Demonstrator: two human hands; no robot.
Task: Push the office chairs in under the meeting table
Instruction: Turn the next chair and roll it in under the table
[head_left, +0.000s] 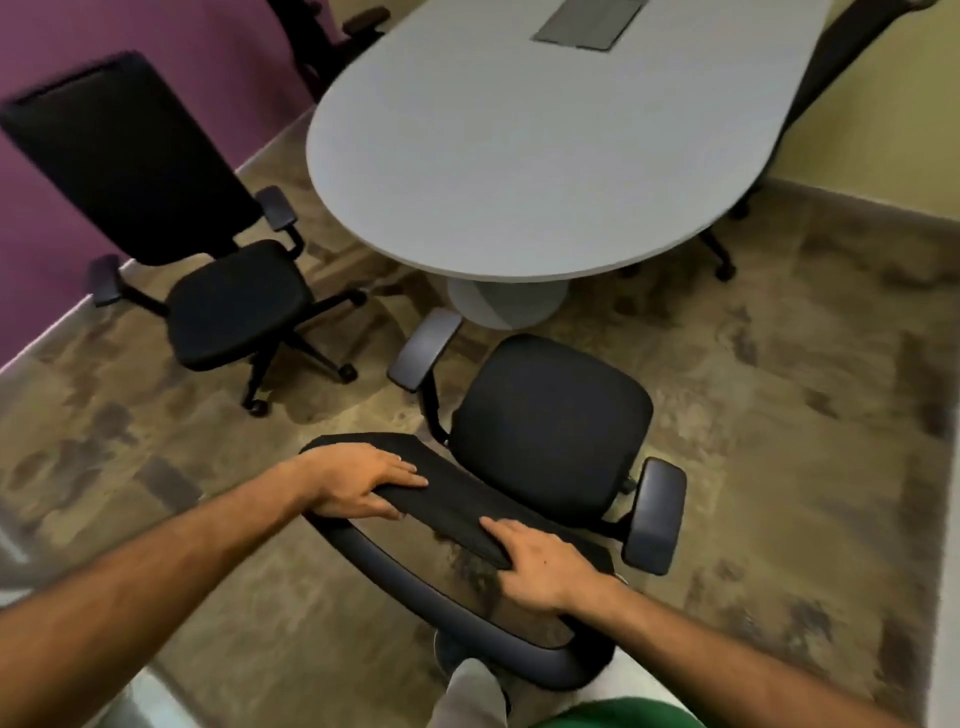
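A black office chair (550, 415) stands right in front of me, its seat facing the rounded near end of the grey meeting table (519, 171) and a short way clear of it. My left hand (363, 483) grips the top of its backrest on the left side. My right hand (535, 561) grips the same top edge on the right side. A second black chair (234, 306) stands pulled out to the left of the table, near the purple wall. Two more chairs, one at the far left (332, 36) and one on the right (831, 93), sit close against the table.
The table's round pedestal base (498, 306) stands just beyond the near chair's seat. A purple wall (104, 31) runs along the left and a yellow wall (893, 130) along the right. Mottled brown floor (779, 389) spreads to the right of the chair.
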